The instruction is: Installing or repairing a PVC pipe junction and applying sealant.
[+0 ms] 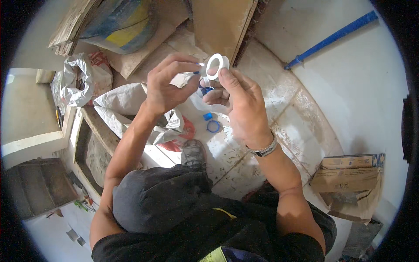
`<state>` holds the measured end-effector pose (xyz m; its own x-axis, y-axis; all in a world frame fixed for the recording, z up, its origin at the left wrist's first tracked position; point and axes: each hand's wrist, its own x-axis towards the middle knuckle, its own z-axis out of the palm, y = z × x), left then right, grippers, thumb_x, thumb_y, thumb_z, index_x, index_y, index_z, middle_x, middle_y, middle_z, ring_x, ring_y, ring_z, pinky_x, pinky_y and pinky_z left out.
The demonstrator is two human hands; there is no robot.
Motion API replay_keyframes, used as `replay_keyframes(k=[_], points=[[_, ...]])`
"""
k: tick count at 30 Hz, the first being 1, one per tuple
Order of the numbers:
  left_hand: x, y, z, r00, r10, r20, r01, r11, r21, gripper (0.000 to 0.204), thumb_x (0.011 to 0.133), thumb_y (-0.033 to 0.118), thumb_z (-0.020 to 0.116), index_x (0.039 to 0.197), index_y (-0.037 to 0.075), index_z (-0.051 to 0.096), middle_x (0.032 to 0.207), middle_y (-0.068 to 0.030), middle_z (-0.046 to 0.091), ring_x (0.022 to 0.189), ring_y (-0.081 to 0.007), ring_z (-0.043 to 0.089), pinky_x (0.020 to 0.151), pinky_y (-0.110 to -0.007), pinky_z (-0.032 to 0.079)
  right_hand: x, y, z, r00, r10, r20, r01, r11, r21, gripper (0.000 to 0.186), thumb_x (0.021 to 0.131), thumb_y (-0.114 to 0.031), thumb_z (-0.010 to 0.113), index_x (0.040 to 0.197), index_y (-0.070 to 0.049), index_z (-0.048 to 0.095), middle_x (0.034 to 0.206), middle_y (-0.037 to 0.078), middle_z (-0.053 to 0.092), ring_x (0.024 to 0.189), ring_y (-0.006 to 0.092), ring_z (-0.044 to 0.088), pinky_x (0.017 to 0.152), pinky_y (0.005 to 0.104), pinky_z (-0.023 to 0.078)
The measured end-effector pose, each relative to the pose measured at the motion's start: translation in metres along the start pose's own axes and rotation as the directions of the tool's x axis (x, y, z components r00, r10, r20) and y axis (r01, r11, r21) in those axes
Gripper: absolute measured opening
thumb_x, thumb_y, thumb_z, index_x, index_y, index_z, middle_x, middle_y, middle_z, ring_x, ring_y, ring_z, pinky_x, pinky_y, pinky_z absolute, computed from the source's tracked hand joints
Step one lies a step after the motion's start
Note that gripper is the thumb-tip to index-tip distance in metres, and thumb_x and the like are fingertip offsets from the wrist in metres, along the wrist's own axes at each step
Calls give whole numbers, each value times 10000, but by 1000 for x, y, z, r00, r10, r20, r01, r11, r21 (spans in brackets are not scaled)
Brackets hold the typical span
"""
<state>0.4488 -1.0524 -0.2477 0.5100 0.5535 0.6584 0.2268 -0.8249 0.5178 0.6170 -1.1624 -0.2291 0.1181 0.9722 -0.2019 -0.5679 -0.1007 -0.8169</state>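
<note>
My right hand (246, 107) holds a white plastic ring fitting (224, 62) between thumb and fingers, its round opening turned toward the left. Lower in the same hand sits a small blue and white plastic piece (206, 90), partly covered by the fingers. Just left of the ring, my left hand (168, 83) has thumb and fingers closed around a small white and blue bit that I cannot make out. Below the hands, a short blue cylinder (207, 116) and a thin blue ring (213, 126) lie on the dusty tiled floor.
An open white sack (120, 102) stands by my left forearm, with another bag (78, 83) behind it. Boards (222, 26) lean at the back. A blue pipe (331, 39) rests against the right wall, and an open cardboard box (347, 179) sits at right.
</note>
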Motion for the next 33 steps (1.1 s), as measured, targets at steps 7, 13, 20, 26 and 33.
replay_keyframes(k=[7,13,20,26,33], points=[[-3,7,1,987,-3,159,23,992,-124,281,689,-1,804,943,83,720,1012,-108,707,891,-237,702,762,-331,557,3,-6,-6,998,56,1,-56,994,96,326,1014,-316,567,1118,-21,657,926,85,690,710,124,660,658,247,538],[-3,8,0,1000,2,31,0,998,-55,255,697,18,810,921,94,713,966,-82,718,852,-217,705,719,-317,559,-5,-4,1,996,-92,19,94,965,-243,325,1031,-285,541,1168,-10,647,1032,90,675,858,144,647,761,295,551],[0,13,-3,999,-18,-44,22,996,85,261,694,9,803,930,78,717,976,-83,722,841,-207,702,718,-311,562,-13,13,-4,839,-536,96,518,732,-442,307,1034,-235,533,1198,-4,652,1239,143,642,1057,171,627,867,318,543],[-15,16,8,984,-151,94,165,973,-162,259,725,-3,798,970,28,722,934,-106,709,811,-177,686,721,-285,548,-12,1,-7,831,-533,159,543,716,-438,319,1027,-199,537,1214,41,630,1277,182,623,1097,199,613,977,349,478],[-32,36,11,849,-331,411,505,736,-451,296,782,95,829,1033,6,699,989,-116,704,863,-174,679,808,-314,547,21,-10,-21,918,-393,-51,369,895,-252,328,1007,-184,568,1238,46,613,1164,128,664,989,167,608,933,322,477]])
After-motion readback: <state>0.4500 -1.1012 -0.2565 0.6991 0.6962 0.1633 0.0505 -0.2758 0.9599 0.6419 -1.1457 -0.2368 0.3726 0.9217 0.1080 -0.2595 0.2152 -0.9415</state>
